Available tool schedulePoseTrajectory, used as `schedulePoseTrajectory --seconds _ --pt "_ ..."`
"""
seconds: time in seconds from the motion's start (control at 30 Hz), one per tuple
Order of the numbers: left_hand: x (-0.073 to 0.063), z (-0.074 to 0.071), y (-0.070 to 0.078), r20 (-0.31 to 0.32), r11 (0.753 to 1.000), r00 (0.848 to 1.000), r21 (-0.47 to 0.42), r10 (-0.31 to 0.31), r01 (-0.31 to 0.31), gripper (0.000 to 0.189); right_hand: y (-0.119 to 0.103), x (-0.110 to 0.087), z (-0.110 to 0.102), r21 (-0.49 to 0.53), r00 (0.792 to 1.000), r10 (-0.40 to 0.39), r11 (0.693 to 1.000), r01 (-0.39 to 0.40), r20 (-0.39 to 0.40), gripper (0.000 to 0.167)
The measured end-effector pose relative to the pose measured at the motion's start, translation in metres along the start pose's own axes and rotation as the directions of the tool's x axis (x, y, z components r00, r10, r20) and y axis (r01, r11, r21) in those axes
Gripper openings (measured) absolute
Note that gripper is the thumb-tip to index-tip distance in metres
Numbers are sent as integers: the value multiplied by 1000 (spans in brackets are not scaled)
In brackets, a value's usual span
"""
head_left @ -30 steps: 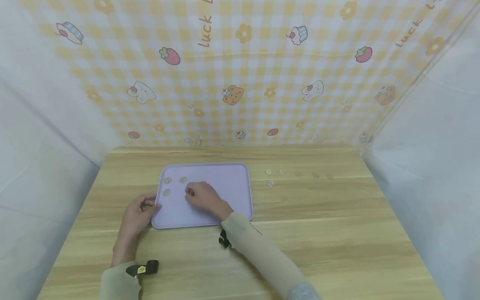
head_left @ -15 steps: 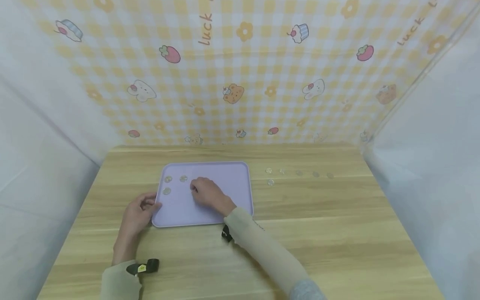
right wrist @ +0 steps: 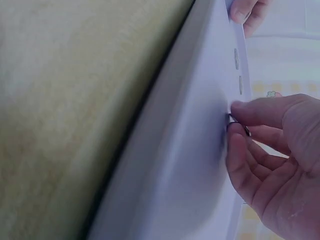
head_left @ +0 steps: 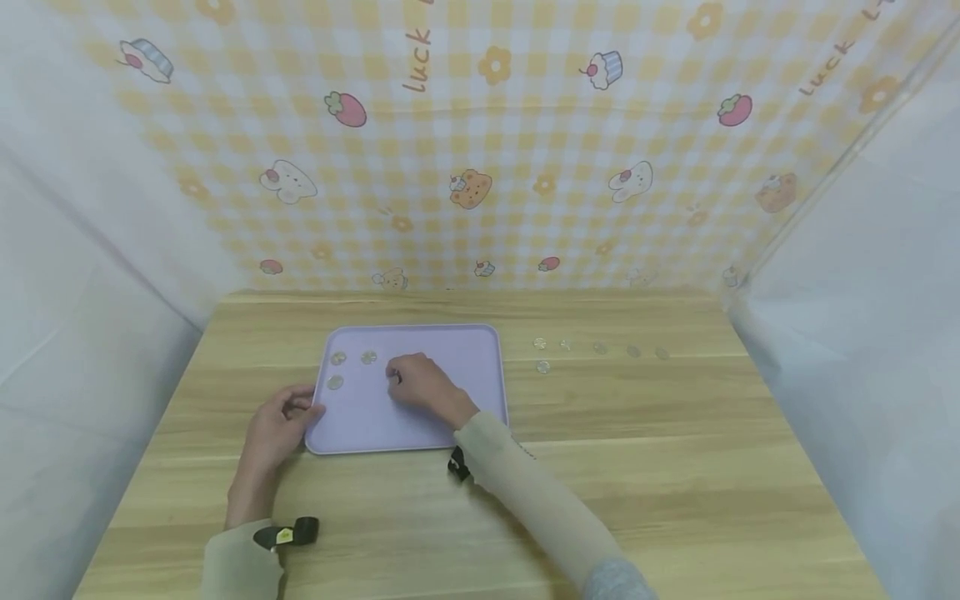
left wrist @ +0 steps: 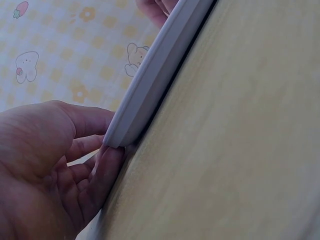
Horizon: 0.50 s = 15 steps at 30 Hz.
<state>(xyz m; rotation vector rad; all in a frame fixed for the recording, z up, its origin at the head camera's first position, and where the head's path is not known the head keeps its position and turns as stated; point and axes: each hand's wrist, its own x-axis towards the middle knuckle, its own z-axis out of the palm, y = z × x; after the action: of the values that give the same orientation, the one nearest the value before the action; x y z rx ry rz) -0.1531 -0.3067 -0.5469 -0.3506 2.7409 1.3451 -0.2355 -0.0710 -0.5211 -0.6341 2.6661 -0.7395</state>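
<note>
A pale purple tray lies on the table. My left hand holds its left edge, thumb over the rim and fingers curled at the side and below, as the left wrist view shows. Over the middle of the tray, my right hand pinches a thin coin between thumb and index finger, close above the tray's surface. To the left of that hand, three silvery coins lie flat: one coin in the far left corner, a second coin beside it, and a third coin nearer me.
Right of the tray, several more coins form a row on the wooden table, with a single coin in front of the row's left end. A yellow checked cloth hangs behind the table.
My right hand has shifted slightly right and away from me over the tray. The left hand keeps its hold on the edge, and the lying coins stay where they were.
</note>
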Motion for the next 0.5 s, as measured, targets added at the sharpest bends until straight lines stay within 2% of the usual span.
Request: schedulePoseTrajectory --seconds 0.07,0.2,0.27,0.5 --pt "1 0 0 0 1000 1000 -2 3 -3 44 1 0 -1 -1 1000 0 1000 0 -1 28" --pt "1 0 0 -1 1000 1000 -5 4 -4 44 3 2 -3 -18 1000 -15 1000 15 4 13" --pt "1 0 0 -3 1000 1000 -4 2 -2 44 4 2 -4 -47 1000 -19 999 20 21 7" --pt "2 2 -1 -8 1000 1000 -6 -11 11 44 8 2 -13 -197 993 -70 976 87 93 4"
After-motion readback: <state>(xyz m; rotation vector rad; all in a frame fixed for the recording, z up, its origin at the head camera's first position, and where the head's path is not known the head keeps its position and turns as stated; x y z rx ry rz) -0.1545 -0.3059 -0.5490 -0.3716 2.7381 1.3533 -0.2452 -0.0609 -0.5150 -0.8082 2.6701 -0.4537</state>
